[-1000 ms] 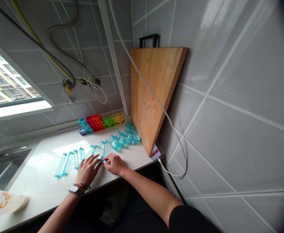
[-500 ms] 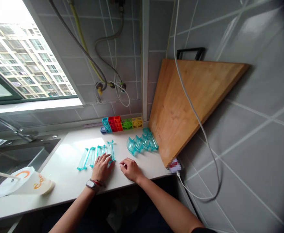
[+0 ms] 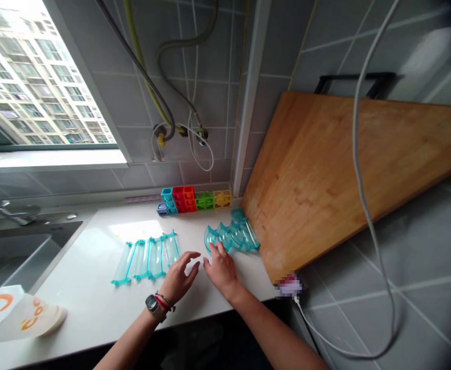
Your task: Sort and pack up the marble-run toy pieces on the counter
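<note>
My left hand [image 3: 180, 276] hovers over the white counter, thumb and fingers apart, with nothing in it. Just left of it lies a row of flat, clear turquoise plastic panels [image 3: 155, 257] with small clips at their ends. My right hand [image 3: 222, 268] reaches toward a group of curved, see-through turquoise pieces [image 3: 233, 235]. Its fingertips overlap the near edge of the leftmost curved piece; whether they touch it I cannot tell. The fingers are stretched and apart, and no held thing shows. Both hands are close together, thumbs facing each other.
Coloured plastic blocks [image 3: 189, 199] stand along the back wall. A large wooden board [image 3: 325, 169] leans at the right, with a white cable [image 3: 358, 139] hanging across it. At the left are a drink cup [image 3: 36, 318] and a sink [image 3: 25, 257]. The counter's front edge [image 3: 141, 329] runs below my wrists.
My left hand has moved away from the flat panels, rightward. My right hand has opened from a loose curl and moved up to the curved pieces. The view has shifted.
</note>
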The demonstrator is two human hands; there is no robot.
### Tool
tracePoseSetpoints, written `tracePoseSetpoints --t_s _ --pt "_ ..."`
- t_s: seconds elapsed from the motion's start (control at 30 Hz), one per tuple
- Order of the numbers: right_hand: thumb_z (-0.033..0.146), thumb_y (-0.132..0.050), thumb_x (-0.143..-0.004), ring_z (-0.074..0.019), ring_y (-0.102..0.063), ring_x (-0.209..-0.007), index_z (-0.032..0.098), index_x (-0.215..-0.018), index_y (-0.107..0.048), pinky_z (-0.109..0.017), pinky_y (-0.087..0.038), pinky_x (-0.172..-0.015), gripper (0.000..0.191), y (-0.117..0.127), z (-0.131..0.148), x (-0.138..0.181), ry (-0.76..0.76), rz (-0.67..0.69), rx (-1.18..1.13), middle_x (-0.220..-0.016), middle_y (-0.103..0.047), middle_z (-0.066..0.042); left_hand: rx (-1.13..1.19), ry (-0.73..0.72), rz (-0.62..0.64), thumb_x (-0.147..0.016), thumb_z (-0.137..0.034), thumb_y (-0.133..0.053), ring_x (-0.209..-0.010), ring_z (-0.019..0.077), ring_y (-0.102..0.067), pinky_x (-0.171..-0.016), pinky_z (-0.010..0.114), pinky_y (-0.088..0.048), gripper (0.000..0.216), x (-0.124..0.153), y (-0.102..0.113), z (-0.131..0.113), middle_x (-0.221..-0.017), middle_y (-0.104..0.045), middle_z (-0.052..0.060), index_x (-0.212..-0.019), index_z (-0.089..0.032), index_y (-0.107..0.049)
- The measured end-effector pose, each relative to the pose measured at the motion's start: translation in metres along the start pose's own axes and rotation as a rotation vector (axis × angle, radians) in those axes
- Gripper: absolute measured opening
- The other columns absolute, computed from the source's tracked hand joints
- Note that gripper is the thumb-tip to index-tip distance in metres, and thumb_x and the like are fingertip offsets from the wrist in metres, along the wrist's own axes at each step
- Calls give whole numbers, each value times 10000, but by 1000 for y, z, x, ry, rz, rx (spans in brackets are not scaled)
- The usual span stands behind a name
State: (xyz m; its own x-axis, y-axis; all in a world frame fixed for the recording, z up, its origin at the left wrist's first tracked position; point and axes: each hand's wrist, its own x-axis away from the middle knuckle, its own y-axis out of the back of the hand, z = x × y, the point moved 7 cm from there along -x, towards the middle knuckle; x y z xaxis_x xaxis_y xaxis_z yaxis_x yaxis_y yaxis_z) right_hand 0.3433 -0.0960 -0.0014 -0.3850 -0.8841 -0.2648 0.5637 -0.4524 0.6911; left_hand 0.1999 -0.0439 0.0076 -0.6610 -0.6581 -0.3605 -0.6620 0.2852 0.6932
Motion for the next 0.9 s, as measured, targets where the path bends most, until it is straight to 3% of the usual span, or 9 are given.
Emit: tracePoseSetpoints --t_s 0.07,0.23,0.4,0.53,0.63,0.73,0.8,0.9 --pt "173 -684 -880 -305 -710 -915 241 -1336 -650 -419 -598 -779 463 -5 -4 -1 -25 3 34 -1189 -641 -142 68 15 -16 -1026 -278 -492 -1092 254 -709 -911 425 -621 256 -4 -13 1 -1199 -701 113 -1256 -245 -599" --pt "102 -600 -912 -257 -709 -892 245 -1103 -762 -350 -585 -783 288 -3 -10 12 -3 -19 -2 -1047 -654 -102 138 31 -11 -997 -235 -523 -1145 274 -680 -1017 469 -567 247 2 -28 -2 -1210 -687 117 -1219 -265 -626" --pt "144 -551 -953 -230 -697 -874 226 -1054 -750 -341 -587 -806 238 8 -11 31 83 -57 -156 -979 -647 -91 170 86 -51 -1000 -235 -543 -1113 265 -685 -980 455 -581 192 7 -21 -2 -1176 -688 114 -1164 -262 -639" --pt "223 -541 -993 -212 -672 -810 247 -962 -691 -324 -596 -705 155 13 -12 40 114 -83 -296 -908 -625 -68 225 127 -107 -996 -279 -595 -1207 282 -659 -1006 472 -577 157 7 -15 3 -1324 -628 133 -1148 -269 -635" --pt "297 -550 -1012 -201 -643 -745 269 -890 -623 -308 -582 -605 144 11 -17 42 69 -59 -510 -889 -583 -51 302 167 -153 -996 -309 -620 -1210 273 -674 -988 463 -602 345 11 -14 8 -1519 -491 161 -1326 -292 -521" --pt "351 -552 -1024 -185 -632 -701 279 -891 -594 -305 -586 -577 157 3 -20 44 19 26 -695 -918 -554 -42 578 231 -129 -994 -317 -630 -1176 277 -708 -985 471 -618 533 15 -22 9 -1567 -450 173 -1461 -326 -374" --pt "368 -559 -1027 -189 -650 -734 281 -908 -603 -321 -603 -622 154 0 -21 45 13 69 -749 -947 -570 -49 738 246 -120 -989 -285 -620 -1122 268 -728 -947 466 -637 551 14 -23 3 -1538 -482 159 -1472 -341 -362" --pt "376 -559 -1035 -195 -657 -714 288 -947 -608 -339 -597 -665 134 -3 -25 41 -20 63 -748 -863 -603 -33 673 190 -184 -921 -181 -639 -1043 238 -726 -882 441 -655 555 1 -2 -11 -1543 -474 135 -1415 -346 -446"
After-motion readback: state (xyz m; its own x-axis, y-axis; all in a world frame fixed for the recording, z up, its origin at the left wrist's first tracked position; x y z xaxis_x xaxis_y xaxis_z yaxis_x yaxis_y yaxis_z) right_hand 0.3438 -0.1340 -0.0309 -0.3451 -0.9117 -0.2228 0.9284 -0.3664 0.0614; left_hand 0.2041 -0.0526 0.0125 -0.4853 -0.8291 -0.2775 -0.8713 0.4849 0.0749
